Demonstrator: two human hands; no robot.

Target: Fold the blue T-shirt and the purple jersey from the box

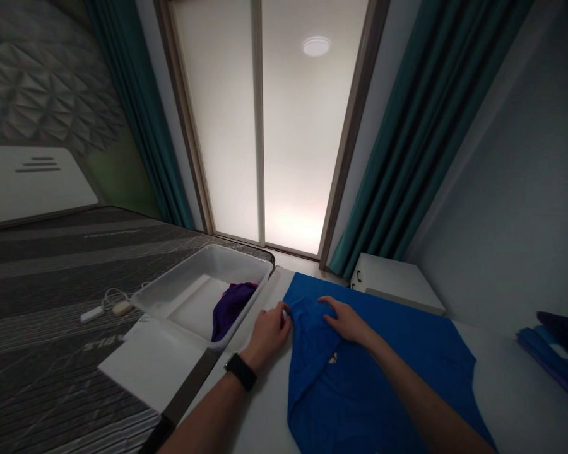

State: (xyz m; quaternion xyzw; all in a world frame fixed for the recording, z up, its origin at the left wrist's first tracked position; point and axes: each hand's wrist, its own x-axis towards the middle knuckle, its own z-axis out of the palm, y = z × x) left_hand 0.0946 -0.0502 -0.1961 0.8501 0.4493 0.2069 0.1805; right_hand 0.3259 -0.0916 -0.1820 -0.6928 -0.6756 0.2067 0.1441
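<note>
Head view, from the left: a dark grey patterned mattress [52,265] carried a small white cable [106,308], a clear plastic bin [189,277] holding a crumpled purple garment [231,306], and a flat white lid [151,362]. Just right of the bin, on the white worktop [515,384], the left hand [267,333], with a black watch [240,371] at its wrist, had its grip curled on the far left edge of a bright blue cotton T-shirt [383,378], seemingly pinching the cloth. The right hand [346,320] lay close beside it, grip spread, fingers flat on the fabric. Both hands sat at the shirt's far end. Its long axis ran back from them toward the person and rightward, so most of the cloth lay nearer the right arm. A stack of folded blue garments [553,359] sat well apart at the right edge.
</note>
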